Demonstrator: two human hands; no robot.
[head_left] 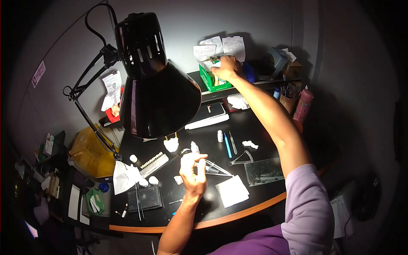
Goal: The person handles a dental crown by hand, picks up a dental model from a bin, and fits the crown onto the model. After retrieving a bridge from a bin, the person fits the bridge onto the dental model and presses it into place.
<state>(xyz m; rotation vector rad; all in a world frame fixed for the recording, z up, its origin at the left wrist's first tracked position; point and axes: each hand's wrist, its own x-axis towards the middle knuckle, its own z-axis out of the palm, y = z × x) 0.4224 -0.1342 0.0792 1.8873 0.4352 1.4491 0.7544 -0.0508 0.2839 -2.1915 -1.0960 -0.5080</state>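
Right grip (228, 68) partly hides green bin (207, 80); papers (234, 46) illegible.

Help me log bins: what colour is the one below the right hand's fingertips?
Green: the bin, best seen in the head view.

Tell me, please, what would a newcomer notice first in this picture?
Probably the big glossy black conical lamp, filling the picture's upper left above the black desk. Then the bare right hand, stretched to the green plastic box among white printed papers on the dark rear shelf. Below, the bare left hand catches bright light.
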